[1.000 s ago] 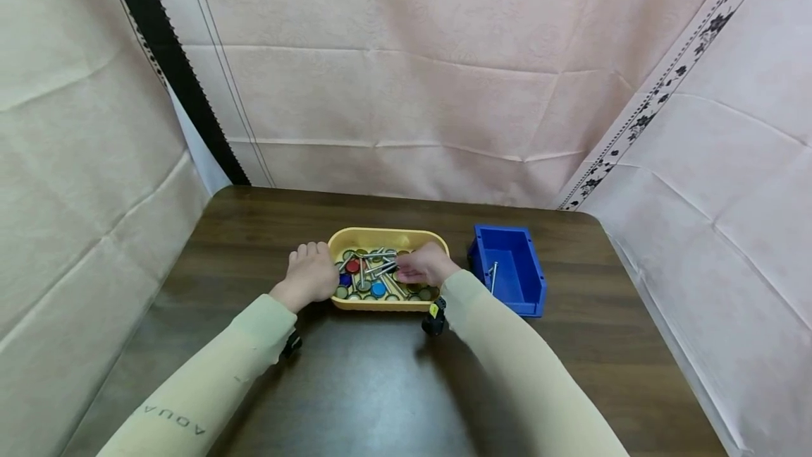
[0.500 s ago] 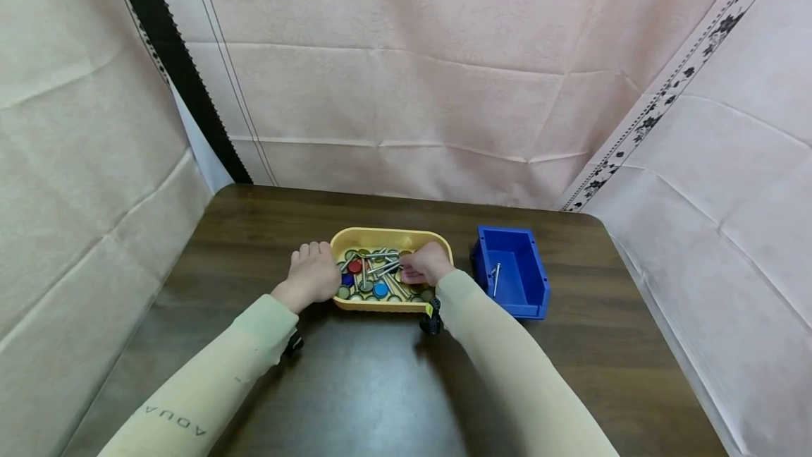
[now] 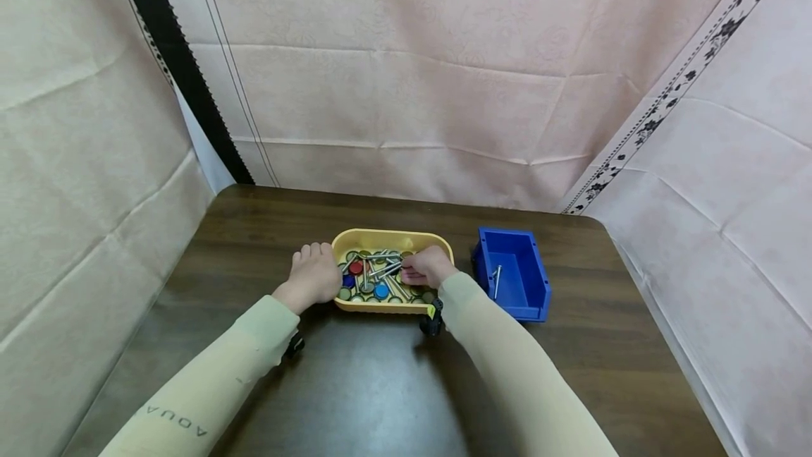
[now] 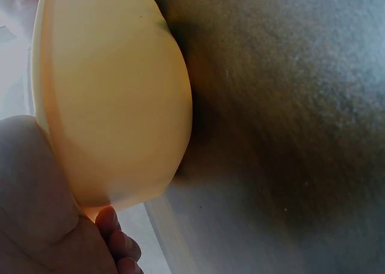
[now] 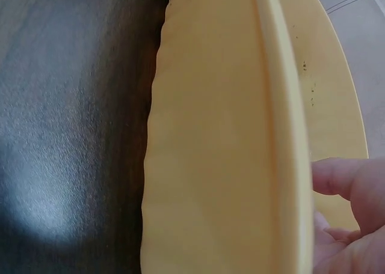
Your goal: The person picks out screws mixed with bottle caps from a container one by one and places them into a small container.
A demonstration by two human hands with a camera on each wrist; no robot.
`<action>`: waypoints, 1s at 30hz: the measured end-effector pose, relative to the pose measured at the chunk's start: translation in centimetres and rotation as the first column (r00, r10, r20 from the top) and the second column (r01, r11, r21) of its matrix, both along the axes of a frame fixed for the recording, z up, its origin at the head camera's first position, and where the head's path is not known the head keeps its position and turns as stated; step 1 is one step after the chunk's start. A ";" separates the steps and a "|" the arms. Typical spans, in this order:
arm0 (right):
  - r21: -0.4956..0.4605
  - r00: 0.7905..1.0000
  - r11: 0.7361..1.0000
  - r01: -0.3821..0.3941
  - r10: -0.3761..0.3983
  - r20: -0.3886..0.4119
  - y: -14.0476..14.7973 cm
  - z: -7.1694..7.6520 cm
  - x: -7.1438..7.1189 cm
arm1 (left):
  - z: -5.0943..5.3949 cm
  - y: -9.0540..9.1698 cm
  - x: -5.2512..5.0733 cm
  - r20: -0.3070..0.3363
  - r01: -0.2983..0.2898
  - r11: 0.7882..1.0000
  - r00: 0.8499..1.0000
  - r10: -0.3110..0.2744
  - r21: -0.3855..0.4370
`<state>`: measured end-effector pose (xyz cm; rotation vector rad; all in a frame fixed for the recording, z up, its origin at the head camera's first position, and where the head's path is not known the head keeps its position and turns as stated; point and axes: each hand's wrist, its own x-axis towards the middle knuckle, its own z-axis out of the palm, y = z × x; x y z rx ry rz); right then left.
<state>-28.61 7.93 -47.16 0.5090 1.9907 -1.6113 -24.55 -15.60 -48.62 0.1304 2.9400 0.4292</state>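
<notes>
A shallow yellow tray [image 3: 380, 307] sits in the middle of the table, holding several silver bolts [image 3: 385, 270] mixed with bottle caps, among them a red cap [image 3: 356, 268] and a light blue cap [image 3: 381, 291]. My left hand [image 3: 314, 275] grips the tray's left end; in the left wrist view its fingers [image 4: 123, 245] curl round the rim. Inside the tray's right part is my right hand [image 3: 428, 266], its fingertips at the ends of the bolts. The tray wall partly hides that hand in the right wrist view, and whether it pinches a bolt cannot be seen.
Right of the tray stands a blue bin [image 3: 523, 281] with one bolt [image 3: 497, 282] leaning at its left side. A brown wooden table [image 3: 355, 386] bears both containers. Pale cloth [image 3: 393, 90] hangs behind the table and at its sides.
The view has shifted slightly, so everything sits a little further right. Both hands keep their places at the tray, and the bolts near the right hand look unmoved.
</notes>
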 end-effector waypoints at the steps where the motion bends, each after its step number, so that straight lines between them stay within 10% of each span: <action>1: -0.005 1.000 1.000 -0.002 0.002 0.001 0.0 0.0 0.0 | 0.0 0.0 0.0 -0.001 0.000 1.000 1.000 0.000 -0.002; 30: -0.059 0.985 0.995 -0.077 0.067 -0.157 2.8 2.0 0.1 | -0.2 0.0 -0.1 -0.017 0.006 1.000 1.000 -0.006 0.001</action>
